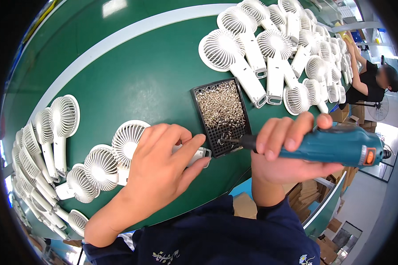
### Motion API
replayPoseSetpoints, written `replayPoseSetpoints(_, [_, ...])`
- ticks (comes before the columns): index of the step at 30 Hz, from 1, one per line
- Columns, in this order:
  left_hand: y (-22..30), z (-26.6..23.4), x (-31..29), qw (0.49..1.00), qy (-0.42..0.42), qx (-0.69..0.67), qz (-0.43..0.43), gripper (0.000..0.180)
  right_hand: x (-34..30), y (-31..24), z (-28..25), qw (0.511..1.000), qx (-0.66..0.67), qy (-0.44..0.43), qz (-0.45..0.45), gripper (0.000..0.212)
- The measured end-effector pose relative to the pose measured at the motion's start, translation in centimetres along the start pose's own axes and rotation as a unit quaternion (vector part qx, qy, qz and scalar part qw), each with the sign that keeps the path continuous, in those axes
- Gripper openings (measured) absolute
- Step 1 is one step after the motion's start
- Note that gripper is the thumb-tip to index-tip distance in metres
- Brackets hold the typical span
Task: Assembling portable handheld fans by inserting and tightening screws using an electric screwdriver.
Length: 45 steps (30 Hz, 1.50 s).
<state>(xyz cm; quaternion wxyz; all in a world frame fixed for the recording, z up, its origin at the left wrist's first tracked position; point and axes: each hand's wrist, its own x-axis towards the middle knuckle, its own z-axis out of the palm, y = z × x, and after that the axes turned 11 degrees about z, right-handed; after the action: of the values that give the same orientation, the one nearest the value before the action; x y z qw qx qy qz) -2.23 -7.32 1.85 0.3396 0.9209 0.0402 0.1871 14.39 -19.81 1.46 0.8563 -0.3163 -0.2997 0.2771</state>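
My right hand grips a teal electric screwdriver, held sideways with its bit pointing left. The bit's tip is over the near end of a black perforated tray, which is heaped with small silvery screws. My left hand is wrapped over the handle of a white handheld fan on the green table. That fan's round grille shows beyond my knuckles, and the loop end of its handle sticks out between my thumb and fingers. Most of the handle is hidden under the hand.
White fans lie piled along the left edge, and two more lie just left of my left hand. A large group of fans covers the far right. Another person works beyond it. Cardboard boxes stand below the table at right.
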Motion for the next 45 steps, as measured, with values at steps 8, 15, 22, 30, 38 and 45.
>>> replayPoseSetpoints(8, [-1.2,1.2,0.3,0.993,0.023,-0.085,0.074,0.025,-0.8,-1.4,2.9,0.998,-0.038,-0.037,0.025,0.064])
replayPoseSetpoints(15, [-1.1,1.1,0.0,0.995,0.013,-0.068,0.075,0.020,-1.7,-0.9,2.9,0.999,0.017,0.001,0.027,0.073])
replayPoseSetpoints(22, [-1.2,1.2,-0.1,0.995,0.004,-0.046,0.093,0.017,-1.9,-0.7,2.9,0.998,0.016,0.030,0.044,0.076])
replayPoseSetpoints(30, [-1.3,1.4,-0.1,0.994,-0.013,-0.041,0.105,0.020,-2.4,-0.2,3.2,1.000,-0.025,0.003,0.017,0.077])
replayPoseSetpoints(38, [-1.2,1.3,-0.1,0.995,-0.022,-0.034,0.095,0.027,-2.3,0.2,3.9,0.994,-0.074,-0.070,0.036,0.072])
replayPoseSetpoints(45, [-1.3,1.6,-0.1,0.995,-0.022,-0.033,0.095,0.026,-2.3,0.3,4.4,0.995,-0.075,-0.056,0.028,0.067])
